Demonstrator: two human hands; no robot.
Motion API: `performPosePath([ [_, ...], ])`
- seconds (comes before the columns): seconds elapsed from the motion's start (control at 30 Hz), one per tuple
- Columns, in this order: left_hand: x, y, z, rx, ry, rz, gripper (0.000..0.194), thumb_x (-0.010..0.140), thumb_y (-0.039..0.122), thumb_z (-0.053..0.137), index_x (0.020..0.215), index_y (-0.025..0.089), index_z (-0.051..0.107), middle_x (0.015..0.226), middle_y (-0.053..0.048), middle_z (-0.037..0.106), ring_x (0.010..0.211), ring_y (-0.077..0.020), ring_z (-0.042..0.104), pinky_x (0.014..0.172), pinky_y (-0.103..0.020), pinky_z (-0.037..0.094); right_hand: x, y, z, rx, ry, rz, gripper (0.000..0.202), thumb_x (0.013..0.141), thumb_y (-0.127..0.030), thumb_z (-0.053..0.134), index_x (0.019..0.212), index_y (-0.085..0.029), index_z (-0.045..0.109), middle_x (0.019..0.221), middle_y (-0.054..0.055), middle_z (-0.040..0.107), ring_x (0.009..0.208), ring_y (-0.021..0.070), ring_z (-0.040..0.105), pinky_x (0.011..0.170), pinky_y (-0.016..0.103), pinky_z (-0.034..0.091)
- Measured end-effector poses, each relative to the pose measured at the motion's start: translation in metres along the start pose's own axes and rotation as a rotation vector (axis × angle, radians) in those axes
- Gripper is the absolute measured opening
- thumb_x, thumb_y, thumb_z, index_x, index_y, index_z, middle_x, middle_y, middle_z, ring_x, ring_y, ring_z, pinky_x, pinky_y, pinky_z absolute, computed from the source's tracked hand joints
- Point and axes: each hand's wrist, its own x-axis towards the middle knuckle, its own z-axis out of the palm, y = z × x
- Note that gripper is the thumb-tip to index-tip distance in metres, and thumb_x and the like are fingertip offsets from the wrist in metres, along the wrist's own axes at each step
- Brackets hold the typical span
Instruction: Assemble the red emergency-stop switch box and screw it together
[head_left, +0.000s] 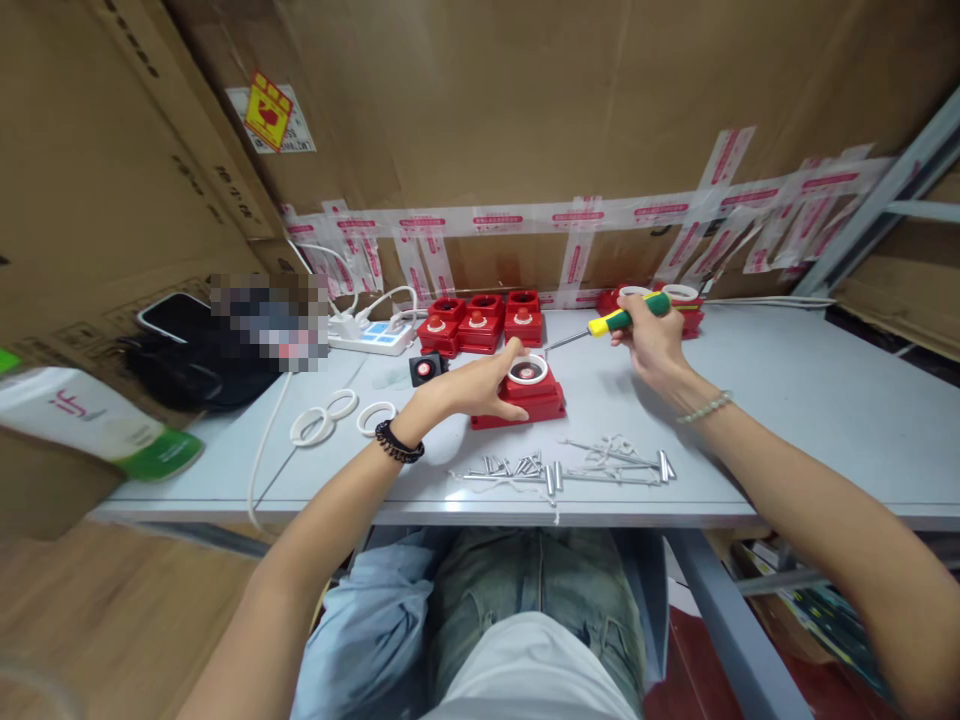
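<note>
A red box-shaped housing (536,403) with a white ring (541,378) around its dark round centre lies on the table before me. My left hand (491,385) grips it from the left, thumb and fingers spread around its side. In my right hand (651,340) is a screwdriver (616,320) with a yellow and green handle, its shaft pointing left. The tip is by the far right side of the ring; whether it touches anything I cannot tell. Just left of my left hand sits a small black square part (426,371) with a red centre.
Several white rings (311,427) lie at left. Metal pins and white strings (517,468) are spread near the front edge. Red housings (480,325) stand at the back, more (694,320) behind my right hand. A power strip (375,337), black bag (180,370) and white-green tube (90,420) occupy the left.
</note>
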Motion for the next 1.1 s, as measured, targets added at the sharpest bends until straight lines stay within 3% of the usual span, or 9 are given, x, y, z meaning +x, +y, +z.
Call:
performPosePath([
  [0.23,0.0,0.0,-0.001,0.003,0.001,0.01,0.084,0.072,0.048,0.071,0.135,0.017,0.026,0.154,-0.023,0.036,0.134,-0.035,0.049,0.101,-0.042,0.046,0.0,0.003,0.003,-0.026,-0.008,0.011,0.019,0.068,-0.017,0.064,0.065,-0.021,0.046,0.046,-0.009,0.048,0.035,0.0063,0.046,0.033,0.018,0.043],
  [0.4,0.0,0.001,-0.002,0.014,0.003,-0.004,0.077,0.071,0.049,0.073,0.129,0.019,0.031,0.147,-0.022,0.045,0.123,-0.0355,0.058,0.095,-0.043,0.048,-0.003,0.001,0.003,-0.061,-0.017,-0.053,0.017,0.067,-0.017,0.065,0.065,-0.021,0.048,0.046,-0.008,0.051,0.036,0.0074,0.048,0.032,0.019,0.044],
  [0.63,0.001,-0.001,0.001,0.043,0.018,0.016,0.077,0.071,0.049,0.072,0.129,0.019,0.032,0.132,-0.02,0.058,0.121,-0.0357,0.058,0.095,-0.043,0.048,-0.01,-0.014,0.006,-0.207,-0.181,-0.343,0.019,0.067,-0.025,0.068,0.062,-0.023,0.05,0.051,-0.006,0.05,0.037,0.0098,0.048,0.032,0.024,0.039],
  [0.8,0.003,-0.005,0.002,0.032,0.02,0.032,0.081,0.072,0.05,0.071,0.133,0.019,0.03,0.136,-0.021,0.056,0.126,-0.036,0.055,0.099,-0.044,0.046,-0.016,-0.031,0.019,-0.485,-0.239,-0.636,0.022,0.07,-0.024,0.069,0.06,-0.023,0.049,0.06,-0.002,0.051,0.055,0.0121,0.05,0.054,0.029,0.047],
  [0.9,0.003,-0.004,0.002,0.018,0.014,0.035,0.08,0.072,0.05,0.071,0.133,0.018,0.03,0.141,-0.023,0.052,0.129,-0.0364,0.053,0.099,-0.044,0.047,-0.023,-0.037,0.032,-0.516,-0.308,-0.708,0.016,0.073,-0.025,0.069,0.081,-0.024,0.056,0.07,-0.001,0.058,0.065,0.0153,0.055,0.07,0.034,0.05],
  [1.0,0.002,-0.002,0.001,0.006,0.023,0.04,0.083,0.071,0.048,0.072,0.135,0.019,0.028,0.144,-0.022,0.049,0.129,-0.0349,0.053,0.1,-0.043,0.047,-0.031,-0.037,0.046,-0.519,-0.407,-0.721,0.04,0.081,-0.03,0.065,0.118,-0.028,0.05,0.083,0.0,0.062,0.071,0.018,0.06,0.077,0.038,0.051],
  [1.1,0.002,-0.001,0.001,-0.009,0.019,0.044,0.083,0.071,0.046,0.073,0.136,0.02,0.027,0.145,-0.02,0.049,0.128,-0.0326,0.055,0.1,-0.041,0.046,-0.036,-0.038,0.054,-0.618,-0.449,-0.776,0.045,0.085,-0.036,0.059,0.128,-0.03,0.046,0.083,0.0,0.061,0.067,0.0181,0.058,0.075,0.036,0.049],
])
